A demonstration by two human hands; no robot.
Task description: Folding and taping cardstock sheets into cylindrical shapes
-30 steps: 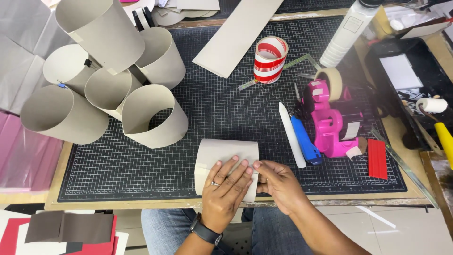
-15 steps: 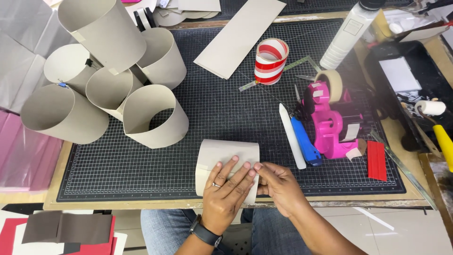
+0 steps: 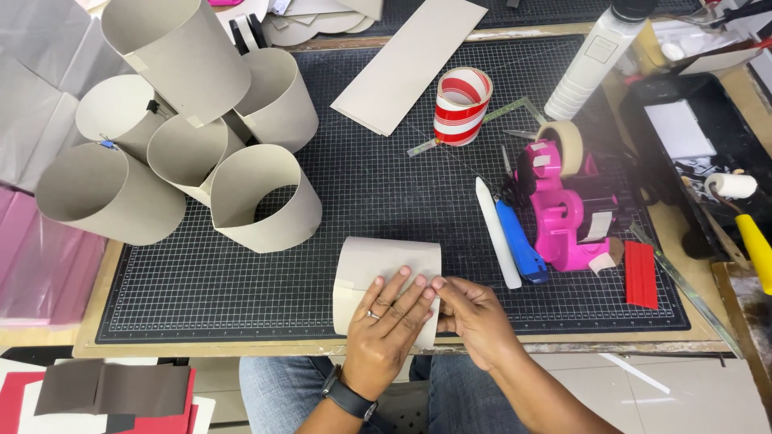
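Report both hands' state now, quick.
Left hand: open, pressed flat on the grey card.
Right hand: fingers curled, pinching the card's right edge.

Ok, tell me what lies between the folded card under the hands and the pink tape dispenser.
In the head view, a white bone folder and a blue utility knife lie side by side on the cutting mat between folded card and dispenser.

Left hand [image 3: 392, 320]: thin ring on one finger, dark watch [image 3: 349, 398] with a black strap on the wrist. Right hand [image 3: 474, 317]: no ring or band visible. Both forearms bare, no sleeves in view. Blue jeans [image 3: 277, 386] on the legs below.
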